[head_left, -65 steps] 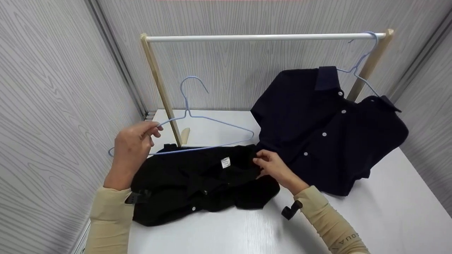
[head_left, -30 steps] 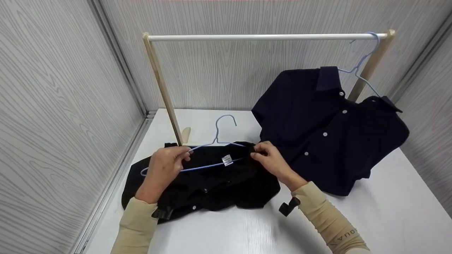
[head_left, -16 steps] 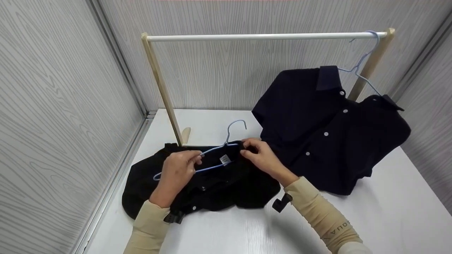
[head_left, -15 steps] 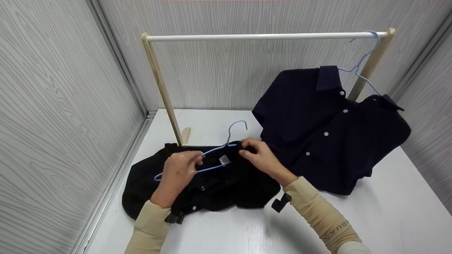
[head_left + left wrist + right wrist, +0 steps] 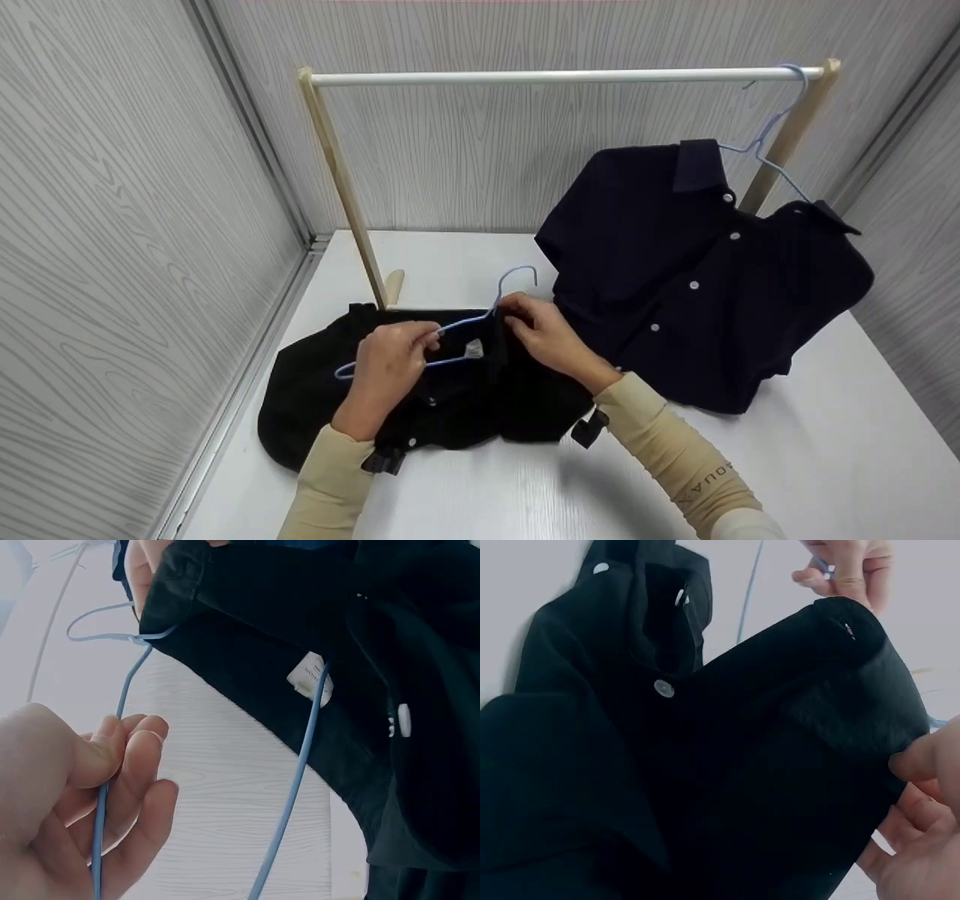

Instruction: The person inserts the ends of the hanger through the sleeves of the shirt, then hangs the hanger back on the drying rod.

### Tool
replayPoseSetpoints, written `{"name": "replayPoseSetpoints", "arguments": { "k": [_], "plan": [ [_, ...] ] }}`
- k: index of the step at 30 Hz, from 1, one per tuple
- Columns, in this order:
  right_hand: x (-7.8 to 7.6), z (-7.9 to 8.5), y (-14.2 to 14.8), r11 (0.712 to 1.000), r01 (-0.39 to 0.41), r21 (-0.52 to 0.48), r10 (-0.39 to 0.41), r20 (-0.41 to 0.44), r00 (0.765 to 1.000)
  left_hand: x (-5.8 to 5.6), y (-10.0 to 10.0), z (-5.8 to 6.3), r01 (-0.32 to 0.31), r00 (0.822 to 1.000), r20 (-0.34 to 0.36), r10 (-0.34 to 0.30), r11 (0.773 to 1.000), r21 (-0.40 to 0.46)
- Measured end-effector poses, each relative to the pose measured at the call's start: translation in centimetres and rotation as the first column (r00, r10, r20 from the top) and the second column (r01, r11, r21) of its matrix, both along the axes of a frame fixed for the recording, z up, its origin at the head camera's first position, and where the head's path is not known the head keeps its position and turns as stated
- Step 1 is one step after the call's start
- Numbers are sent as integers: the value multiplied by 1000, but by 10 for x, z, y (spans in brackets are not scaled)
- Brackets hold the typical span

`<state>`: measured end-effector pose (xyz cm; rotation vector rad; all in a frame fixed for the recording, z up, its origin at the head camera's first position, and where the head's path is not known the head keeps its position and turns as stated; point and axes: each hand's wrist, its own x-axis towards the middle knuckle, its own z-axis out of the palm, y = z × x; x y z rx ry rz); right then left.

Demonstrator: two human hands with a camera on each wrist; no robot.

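Note:
A black button shirt (image 5: 322,397) lies on the table, its neck opening toward the rack. My left hand (image 5: 394,360) pinches the upper arm of a blue wire hanger (image 5: 465,321), thumb against fingers, as the left wrist view shows. The hanger's right end is inside the shirt, hidden by the cloth; its hook (image 5: 517,270) sticks up past the neck and its left end lies over the shirt. My right hand (image 5: 544,334) pinches the shirt's collar edge beside the hook. A white label (image 5: 309,677) shows inside the neck, next to the hanger's lower bar.
A clothes rack with a white rail (image 5: 555,76) and wooden posts stands at the back. At its right end a navy shirt (image 5: 637,225) hangs on another blue hanger (image 5: 769,131), its lower part resting on the white table (image 5: 840,450). A patterned wall (image 5: 97,225) rises at left.
My left hand has moved right, sliding the hanger's right end into the shirt. My right hand has shifted left along the collar, drawing cloth over the hanger. The navy shirt has stayed put.

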<state>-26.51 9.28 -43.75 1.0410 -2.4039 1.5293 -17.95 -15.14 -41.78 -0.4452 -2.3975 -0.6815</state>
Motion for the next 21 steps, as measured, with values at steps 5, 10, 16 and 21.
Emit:
{"name": "replayPoseSetpoints", "arguments": {
  "k": [5, 10, 16, 21],
  "plan": [
    [-3, 0, 2, 998, 55, 16, -53, -104, 993, -1, 0, 5, 14, 997, -71, -9, 997, 76],
    [-7, 1, 5, 996, 93, -9, -93, -115, 989, 1, -7, 14, 73, 981, -190, -26, 967, 244],
    [-9, 3, 9, 995, 94, -19, -96, -106, 990, 3, -35, 16, 10, 983, -170, 71, 902, 432],
    [-9, 3, 12, 994, 104, -17, -106, -127, 986, 3, -56, 5, -79, 996, 81, 38, 799, 596]
  ]
}}
